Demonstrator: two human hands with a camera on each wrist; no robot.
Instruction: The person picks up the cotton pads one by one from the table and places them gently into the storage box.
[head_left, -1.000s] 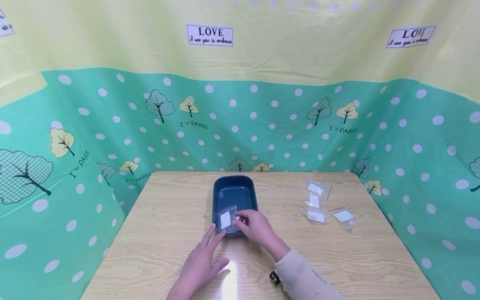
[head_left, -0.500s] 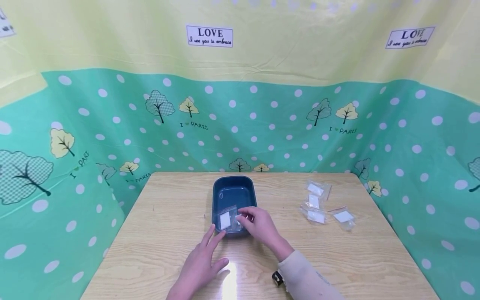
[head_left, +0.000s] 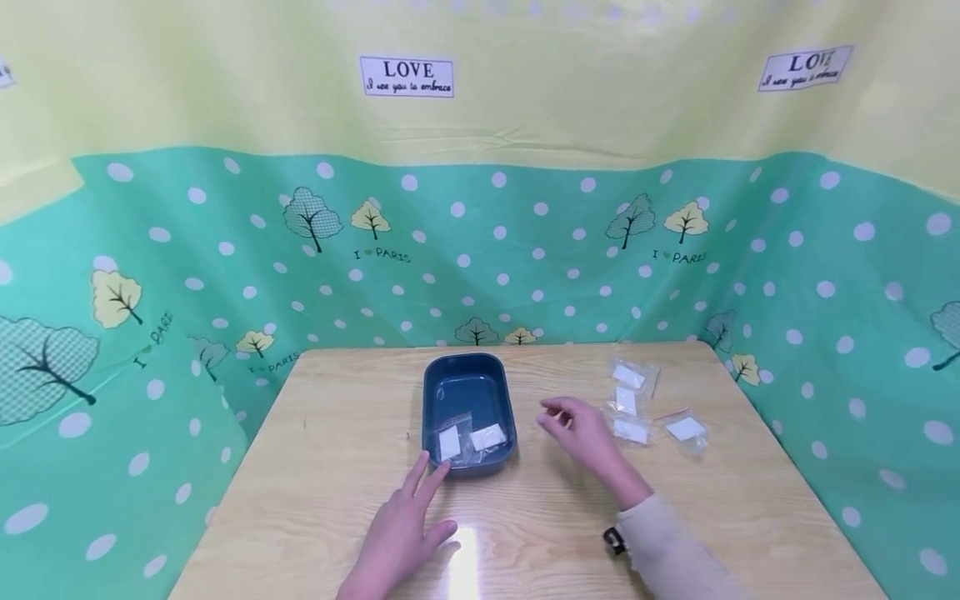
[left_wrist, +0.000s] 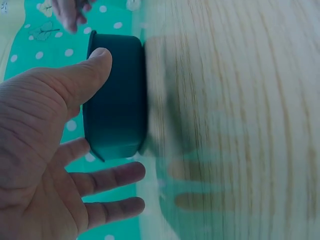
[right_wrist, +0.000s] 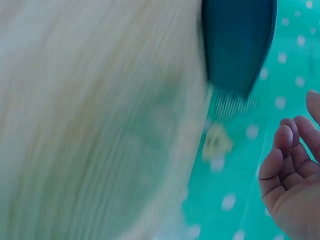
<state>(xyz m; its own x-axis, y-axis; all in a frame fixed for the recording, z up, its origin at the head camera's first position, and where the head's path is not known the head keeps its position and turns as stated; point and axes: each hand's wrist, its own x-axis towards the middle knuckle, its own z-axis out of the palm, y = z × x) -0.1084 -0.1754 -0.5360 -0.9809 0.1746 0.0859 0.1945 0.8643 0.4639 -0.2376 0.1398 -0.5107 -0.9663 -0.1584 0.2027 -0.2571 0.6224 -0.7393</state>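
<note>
Counting 1 blue tray (head_left: 468,392) at centre of head view, below mid-height; 2 clear bags (head_left: 449,443) inside, lower end. Counting 4 more bags (head_left: 632,431) on table (head_left: 337,500), right of centre: 3 bunched, 1 just beside. Seeing left hand (head_left: 397,532) lower centre, fingers spread, gripping nothing, at tray's lower-left corner; right hand (head_left: 588,437) between tray and bunch, fingers loosely bent, holding nothing.

Printed cloth (head_left: 517,250) walls in a wooden table (head_left: 551,517), booth-like.

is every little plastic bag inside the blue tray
No, several plastic bags lie on the table, right of the blue tray.
</note>
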